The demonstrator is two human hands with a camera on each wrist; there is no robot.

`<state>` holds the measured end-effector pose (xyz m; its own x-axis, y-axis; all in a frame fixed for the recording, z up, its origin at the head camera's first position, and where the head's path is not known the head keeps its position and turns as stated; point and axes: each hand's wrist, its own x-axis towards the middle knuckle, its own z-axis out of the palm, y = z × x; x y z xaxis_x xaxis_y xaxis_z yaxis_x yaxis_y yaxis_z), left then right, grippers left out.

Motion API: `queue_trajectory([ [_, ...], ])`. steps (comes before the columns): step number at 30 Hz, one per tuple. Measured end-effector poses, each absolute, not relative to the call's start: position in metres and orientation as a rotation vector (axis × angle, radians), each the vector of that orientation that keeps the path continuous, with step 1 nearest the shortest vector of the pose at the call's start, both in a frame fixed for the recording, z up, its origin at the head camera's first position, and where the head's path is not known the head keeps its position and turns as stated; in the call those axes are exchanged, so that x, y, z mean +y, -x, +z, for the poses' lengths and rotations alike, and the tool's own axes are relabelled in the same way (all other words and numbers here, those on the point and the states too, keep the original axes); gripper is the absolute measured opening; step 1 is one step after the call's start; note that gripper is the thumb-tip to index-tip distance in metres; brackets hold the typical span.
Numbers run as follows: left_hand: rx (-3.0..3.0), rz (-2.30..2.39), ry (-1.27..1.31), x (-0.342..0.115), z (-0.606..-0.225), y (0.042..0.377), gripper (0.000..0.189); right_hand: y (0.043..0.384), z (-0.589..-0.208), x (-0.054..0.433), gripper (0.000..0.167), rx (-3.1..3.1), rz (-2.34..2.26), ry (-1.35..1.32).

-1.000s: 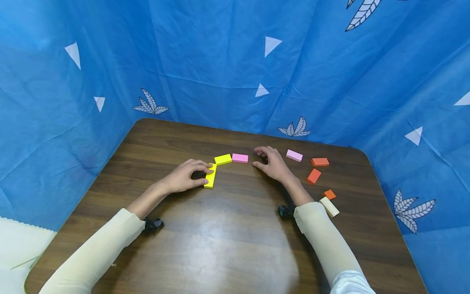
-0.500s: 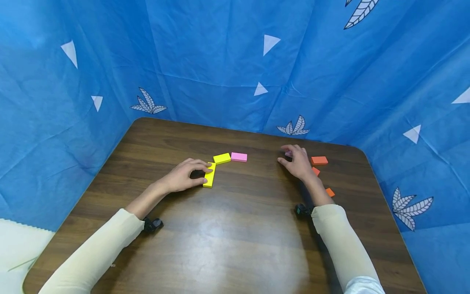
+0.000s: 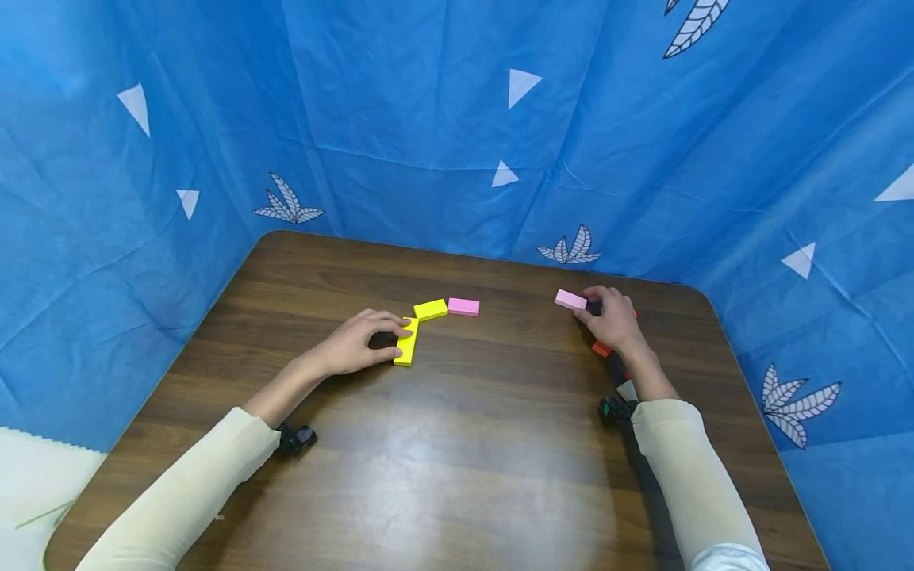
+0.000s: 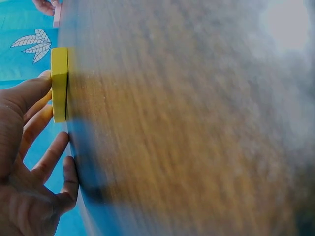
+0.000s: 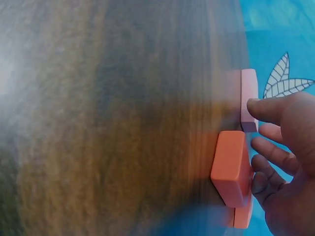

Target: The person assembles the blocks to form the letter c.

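Observation:
My left hand (image 3: 357, 342) rests its thumb and fingertips on a yellow block (image 3: 405, 351) lying flat on the table. In the left wrist view that yellow block (image 4: 59, 83) shows side-on under the fingertips. A second yellow block (image 3: 431, 309) lies at its far end, with a pink block (image 3: 464, 307) beside it, together making a bent row. On the right, my right hand (image 3: 614, 319) pinches the right end of a light pink block (image 3: 570, 300) between thumb and fingers. In the right wrist view the thumb overlaps this light pink block (image 5: 249, 86).
Close below the right hand's fingers are an orange block (image 5: 230, 157) and another orange block (image 5: 243, 216). A cream block (image 3: 627, 391) is partly hidden by the right wrist. The brown table (image 3: 443, 444) meets a blue curtain (image 3: 400, 119) at its back.
My right hand has moved right from beside the middle pink block, passing over the light pink block to its right end, and now pinches it. The left hand stays on the yellow block.

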<state>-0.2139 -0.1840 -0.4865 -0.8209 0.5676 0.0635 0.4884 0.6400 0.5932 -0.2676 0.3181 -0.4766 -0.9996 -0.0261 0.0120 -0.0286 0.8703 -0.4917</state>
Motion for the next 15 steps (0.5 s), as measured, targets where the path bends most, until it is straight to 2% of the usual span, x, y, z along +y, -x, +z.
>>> queue_trajectory([
  [15,2.749,0.915,-0.888,-0.1840,-0.4862,0.2120,0.038,0.2676,-0.4802,0.3133,0.045,-3.019,0.744,0.020],
])
